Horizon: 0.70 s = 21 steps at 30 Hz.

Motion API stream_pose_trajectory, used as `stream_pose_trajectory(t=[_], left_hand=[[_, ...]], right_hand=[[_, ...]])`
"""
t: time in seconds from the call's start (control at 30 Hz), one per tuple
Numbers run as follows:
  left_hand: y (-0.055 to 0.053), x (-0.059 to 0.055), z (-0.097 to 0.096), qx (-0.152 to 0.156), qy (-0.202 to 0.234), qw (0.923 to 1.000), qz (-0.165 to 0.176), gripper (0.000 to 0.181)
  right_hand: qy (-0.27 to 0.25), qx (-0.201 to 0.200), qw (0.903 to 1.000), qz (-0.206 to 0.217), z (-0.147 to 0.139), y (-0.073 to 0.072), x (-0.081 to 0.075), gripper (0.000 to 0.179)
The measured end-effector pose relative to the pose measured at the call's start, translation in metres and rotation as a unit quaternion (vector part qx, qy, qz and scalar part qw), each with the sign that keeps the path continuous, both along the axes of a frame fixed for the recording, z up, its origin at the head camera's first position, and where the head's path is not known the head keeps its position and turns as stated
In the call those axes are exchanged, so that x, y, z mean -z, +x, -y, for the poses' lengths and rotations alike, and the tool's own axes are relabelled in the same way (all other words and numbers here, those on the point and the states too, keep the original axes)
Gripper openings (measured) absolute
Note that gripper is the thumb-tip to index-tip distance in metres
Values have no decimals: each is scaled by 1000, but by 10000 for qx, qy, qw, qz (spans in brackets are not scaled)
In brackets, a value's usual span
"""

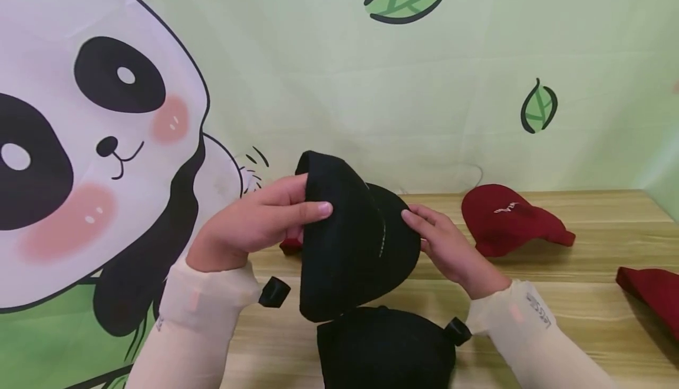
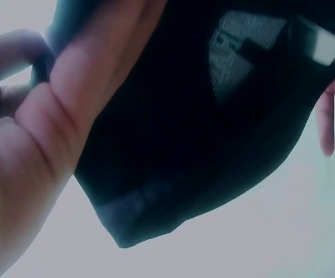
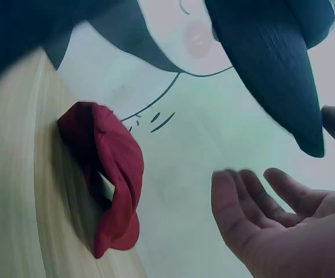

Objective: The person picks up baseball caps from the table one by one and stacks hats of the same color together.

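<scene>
A black cap [image 1: 345, 241] with a line of small pale stitching hangs tilted between my hands in the head view. My left hand [image 1: 265, 212] pinches the edge of its crown, thumb on the outside and fingers tucked behind. The left wrist view looks into the cap's dark inside [image 2: 155, 150], where a pale tag shows. My right hand [image 1: 445, 244] is at the brim on the other side. In the right wrist view, its loosely bent fingers [image 3: 231, 202] are apart from the brim [image 3: 277, 75], with the thumb right at the brim's edge.
Another black cap [image 1: 387, 350] lies on the wooden table [image 1: 599, 218] just below. One red cap [image 1: 511, 218] sits at the back right, another red cap [image 1: 652, 294] at the right edge. Behind the held cap, a bit of red fabric [image 1: 290, 246] shows. A panda-printed backdrop [image 1: 329, 82] hangs behind.
</scene>
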<state>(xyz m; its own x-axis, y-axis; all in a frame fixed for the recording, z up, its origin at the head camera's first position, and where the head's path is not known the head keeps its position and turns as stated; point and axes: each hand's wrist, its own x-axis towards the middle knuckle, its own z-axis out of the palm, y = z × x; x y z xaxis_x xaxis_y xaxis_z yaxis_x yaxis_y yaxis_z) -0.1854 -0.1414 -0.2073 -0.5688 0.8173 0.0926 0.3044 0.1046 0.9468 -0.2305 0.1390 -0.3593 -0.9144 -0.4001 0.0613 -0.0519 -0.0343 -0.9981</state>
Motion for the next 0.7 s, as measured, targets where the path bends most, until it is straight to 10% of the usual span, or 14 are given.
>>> stream_pose_trajectory(t=[0.2,0.7], left_hand=[[9,-9,-6,249,-469,9982,276,20],[23,-30,-18,916,-1179,9880,-406,18]], right_hand=[[-653,-402,9969,172,-7,7,-5,41],[-1161,-1539,9812,-2,-20,29,-18,20]])
